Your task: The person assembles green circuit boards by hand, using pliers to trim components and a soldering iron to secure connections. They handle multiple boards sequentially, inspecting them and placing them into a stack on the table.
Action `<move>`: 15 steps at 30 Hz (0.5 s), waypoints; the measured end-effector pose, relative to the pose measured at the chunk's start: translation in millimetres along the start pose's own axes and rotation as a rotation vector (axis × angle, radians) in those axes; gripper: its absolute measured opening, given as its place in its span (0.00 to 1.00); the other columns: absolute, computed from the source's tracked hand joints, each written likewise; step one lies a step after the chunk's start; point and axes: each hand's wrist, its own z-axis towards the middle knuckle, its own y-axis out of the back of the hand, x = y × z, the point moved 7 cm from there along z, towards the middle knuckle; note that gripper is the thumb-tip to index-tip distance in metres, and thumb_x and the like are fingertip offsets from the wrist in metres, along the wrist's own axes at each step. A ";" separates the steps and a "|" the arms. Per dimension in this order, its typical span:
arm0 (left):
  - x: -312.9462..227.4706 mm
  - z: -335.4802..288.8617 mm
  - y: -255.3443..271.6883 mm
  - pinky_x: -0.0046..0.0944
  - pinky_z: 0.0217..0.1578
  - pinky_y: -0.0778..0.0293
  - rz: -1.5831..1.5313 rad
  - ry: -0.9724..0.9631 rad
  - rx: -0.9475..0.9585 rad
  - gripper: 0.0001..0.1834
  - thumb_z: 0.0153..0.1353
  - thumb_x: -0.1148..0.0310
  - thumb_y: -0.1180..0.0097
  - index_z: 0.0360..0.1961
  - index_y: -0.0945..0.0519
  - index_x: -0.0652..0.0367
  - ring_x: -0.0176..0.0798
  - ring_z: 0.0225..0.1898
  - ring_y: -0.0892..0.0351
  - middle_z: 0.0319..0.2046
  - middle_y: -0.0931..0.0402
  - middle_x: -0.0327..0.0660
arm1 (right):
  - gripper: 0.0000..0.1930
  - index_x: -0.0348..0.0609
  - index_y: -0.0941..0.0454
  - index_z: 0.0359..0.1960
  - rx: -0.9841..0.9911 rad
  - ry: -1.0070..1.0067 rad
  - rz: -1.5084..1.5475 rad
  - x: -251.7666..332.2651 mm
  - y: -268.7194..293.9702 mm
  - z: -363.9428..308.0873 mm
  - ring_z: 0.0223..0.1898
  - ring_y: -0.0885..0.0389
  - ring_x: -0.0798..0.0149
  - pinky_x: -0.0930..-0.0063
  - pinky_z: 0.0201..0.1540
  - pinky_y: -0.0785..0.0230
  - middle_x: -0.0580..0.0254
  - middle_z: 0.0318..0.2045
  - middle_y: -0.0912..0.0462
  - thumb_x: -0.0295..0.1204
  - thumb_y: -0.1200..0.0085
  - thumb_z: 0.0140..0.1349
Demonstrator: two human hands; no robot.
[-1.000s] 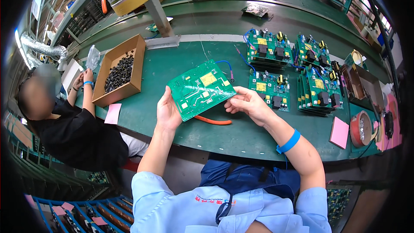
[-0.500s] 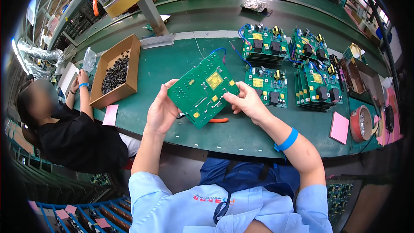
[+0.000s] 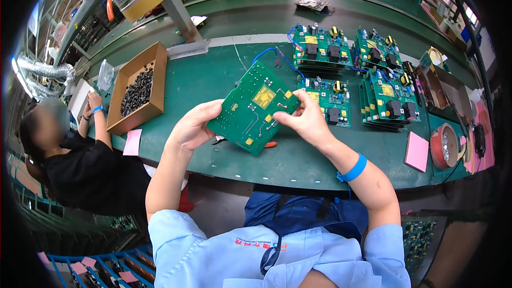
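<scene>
Between my two hands a green circuit board (image 3: 255, 112) is held tilted above the bench, its solder side with yellow patches facing me. My left hand (image 3: 196, 124) grips its left edge, thumb along the top. At the right edge my right hand (image 3: 306, 120) pinches the board, its thumb lying on the face. A blue wire (image 3: 265, 52) loops up behind the board's upper edge. Partly hidden beneath it, an orange-handled tool (image 3: 271, 144) lies on the bench. Just beyond my right hand stands a circuit board with parts (image 3: 336, 98).
Stacked circuit boards (image 3: 388, 93) fill the right back. A cardboard box (image 3: 154, 88) of small black parts stands left, beside a co-worker (image 3: 88, 160). Pink paper (image 3: 132, 142), a pink pad (image 3: 416, 152) and a red tape roll (image 3: 444, 145) lie on the green bench (image 3: 224, 64).
The board has turned slightly in my hands. My left thumb has come down flatter along its edge. The co-worker's hands have shifted lower. The whole view has moved slightly.
</scene>
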 end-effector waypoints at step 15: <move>-19.6 10.7 -121.2 0.41 0.41 0.34 1.320 -0.936 0.162 0.18 0.34 0.82 0.41 0.32 0.25 0.62 0.45 0.39 0.31 0.36 0.31 0.43 | 0.27 0.36 0.40 0.51 0.099 -0.005 0.374 73.2 85.1 -17.2 0.35 0.26 0.68 0.76 0.37 0.32 0.59 0.33 0.26 0.46 0.59 0.58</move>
